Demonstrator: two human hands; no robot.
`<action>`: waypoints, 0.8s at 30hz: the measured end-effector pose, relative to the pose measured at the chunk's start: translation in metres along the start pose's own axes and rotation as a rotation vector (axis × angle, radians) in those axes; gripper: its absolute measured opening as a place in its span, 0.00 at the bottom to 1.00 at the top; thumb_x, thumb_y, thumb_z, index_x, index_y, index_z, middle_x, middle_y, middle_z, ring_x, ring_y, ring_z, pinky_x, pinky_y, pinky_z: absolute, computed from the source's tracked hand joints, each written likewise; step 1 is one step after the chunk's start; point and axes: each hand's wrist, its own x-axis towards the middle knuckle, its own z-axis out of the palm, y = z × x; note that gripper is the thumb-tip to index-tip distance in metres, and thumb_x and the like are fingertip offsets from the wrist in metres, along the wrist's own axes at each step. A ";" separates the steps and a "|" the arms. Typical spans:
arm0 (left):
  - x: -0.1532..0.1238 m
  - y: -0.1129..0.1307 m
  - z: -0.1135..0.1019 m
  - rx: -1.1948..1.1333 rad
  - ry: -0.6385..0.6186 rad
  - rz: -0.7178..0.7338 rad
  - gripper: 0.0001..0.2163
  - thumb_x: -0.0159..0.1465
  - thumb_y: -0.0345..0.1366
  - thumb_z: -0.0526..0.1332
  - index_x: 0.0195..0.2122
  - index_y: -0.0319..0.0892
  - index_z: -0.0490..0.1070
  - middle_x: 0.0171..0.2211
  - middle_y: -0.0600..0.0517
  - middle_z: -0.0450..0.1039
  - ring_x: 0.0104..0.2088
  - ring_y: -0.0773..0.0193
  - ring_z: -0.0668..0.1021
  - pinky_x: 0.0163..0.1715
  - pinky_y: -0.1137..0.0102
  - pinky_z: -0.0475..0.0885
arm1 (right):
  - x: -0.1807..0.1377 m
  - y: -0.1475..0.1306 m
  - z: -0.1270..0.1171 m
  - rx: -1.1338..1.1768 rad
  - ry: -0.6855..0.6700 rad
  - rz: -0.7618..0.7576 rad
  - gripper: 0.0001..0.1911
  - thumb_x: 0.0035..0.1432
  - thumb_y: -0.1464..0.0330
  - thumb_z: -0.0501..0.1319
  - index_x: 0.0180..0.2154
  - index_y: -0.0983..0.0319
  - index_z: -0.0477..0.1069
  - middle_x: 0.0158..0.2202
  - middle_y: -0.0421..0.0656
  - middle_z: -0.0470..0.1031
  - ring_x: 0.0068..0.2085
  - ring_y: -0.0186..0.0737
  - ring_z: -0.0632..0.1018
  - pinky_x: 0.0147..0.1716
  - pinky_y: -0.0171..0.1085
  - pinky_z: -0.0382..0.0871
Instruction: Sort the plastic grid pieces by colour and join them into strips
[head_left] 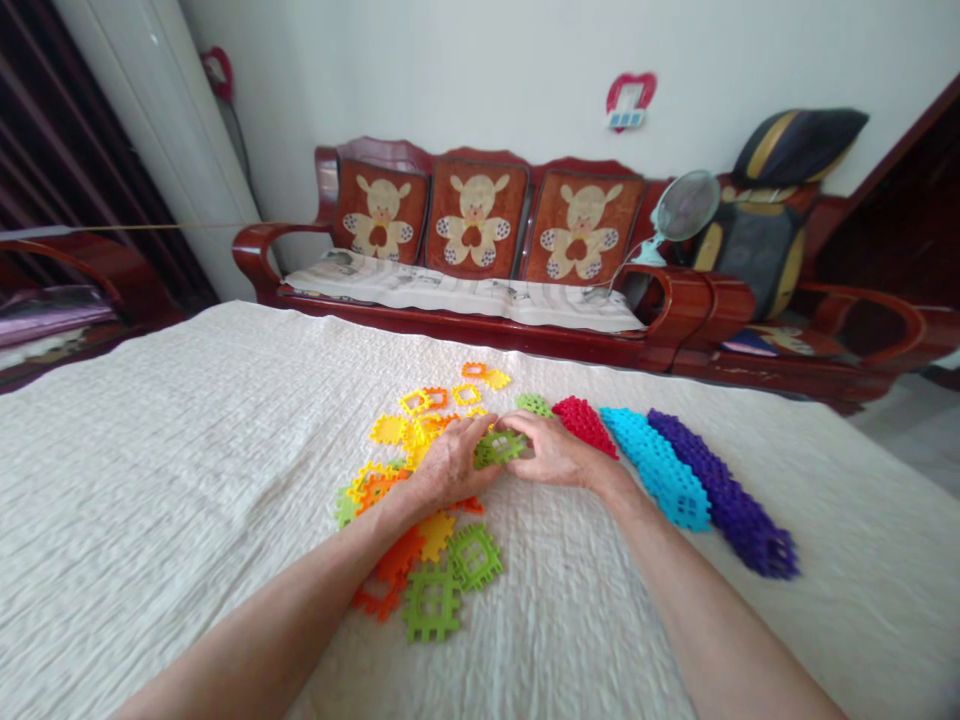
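Observation:
Between my two hands is a green interlocking plastic tile (499, 447) with a window-like cutout. My left hand (454, 462) grips its left side, and my right hand (551, 450) has its fingers around the right side. Under and beside my left forearm lies a loose pile of yellow tiles (389, 430), orange tiles (397, 556) and green tiles (433, 602). Just past my right hand sit a few green tiles (534, 404), then a red row of tiles (585, 425), a light blue row (660, 468) and a purple row (724, 495).
A cream quilted cover (187, 420) spreads over the surface. Behind it stands a wooden sofa (450, 318) with bear cushions (478, 215). A small fan (686, 205) is at the sofa's right arm, beside a chair with a massage cushion (750, 250).

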 end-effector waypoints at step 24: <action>0.005 -0.002 -0.007 -0.034 -0.046 -0.204 0.20 0.57 0.38 0.61 0.50 0.40 0.70 0.43 0.46 0.74 0.44 0.58 0.76 0.46 0.63 0.70 | -0.014 0.011 -0.017 -0.474 0.102 0.366 0.26 0.48 0.66 0.63 0.51 0.59 0.65 0.48 0.48 0.66 0.49 0.47 0.69 0.47 0.41 0.61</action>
